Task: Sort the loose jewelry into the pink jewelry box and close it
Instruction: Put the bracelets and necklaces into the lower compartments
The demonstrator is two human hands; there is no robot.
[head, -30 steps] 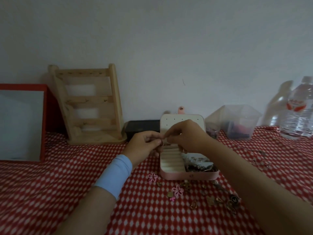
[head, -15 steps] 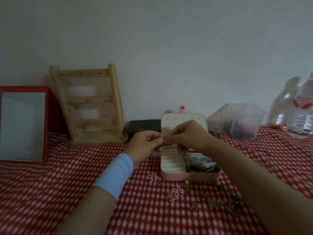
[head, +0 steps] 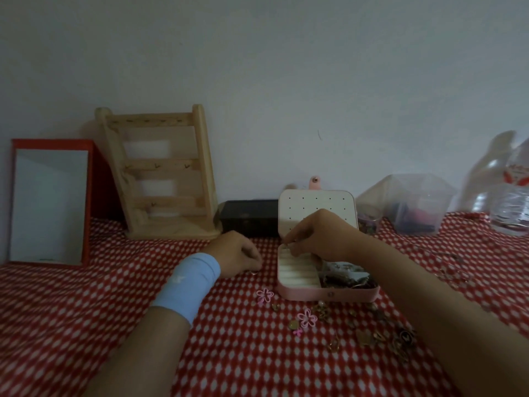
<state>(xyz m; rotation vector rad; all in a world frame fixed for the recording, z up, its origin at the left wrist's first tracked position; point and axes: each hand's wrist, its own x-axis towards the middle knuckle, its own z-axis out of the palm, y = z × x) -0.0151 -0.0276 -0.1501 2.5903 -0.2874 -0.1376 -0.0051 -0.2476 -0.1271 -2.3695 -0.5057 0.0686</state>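
Noting right hand (head: 320, 239) above rear left of pink jewelry box (head: 326, 295), over cream ring rolls (head: 297, 270). Grip pinched together on small piece (head: 290, 242) at fingertips; too small to name.

Noting left hand (head: 237, 255) down on red checked cloth (head: 86, 310) just left of box, knuckles up, fingers curled under. Small ring (head: 254, 273) at those fingertips; cannot tell whether grip holds it or merely touches it. Blue wristband (head: 190, 282) on left wrist.

Box: sits open on counter, mid-frame, with lid (head: 315, 204) upright, dotted with rows of small holes, pink tab (head: 315, 181) above. Holds dark tangle of jewelry (head: 349, 280) in right compartment, beside ring rolls.

Loose jewelry (head: 372, 333) scattered on cloth in front of box and toward front right: mostly gold-toned bits, details blurred. Two pink flower pieces among them, one (head: 264, 295) near box's front left corner, other (head: 307, 318) nearer camera.

Along wall, left to right: red-framed mirror (head: 48, 204), wooden rack (head: 163, 173) leaning back, black box (head: 247, 217) just left of lid, clear plastic container (head: 409, 204), water bottle (head: 512, 196) at right edge.
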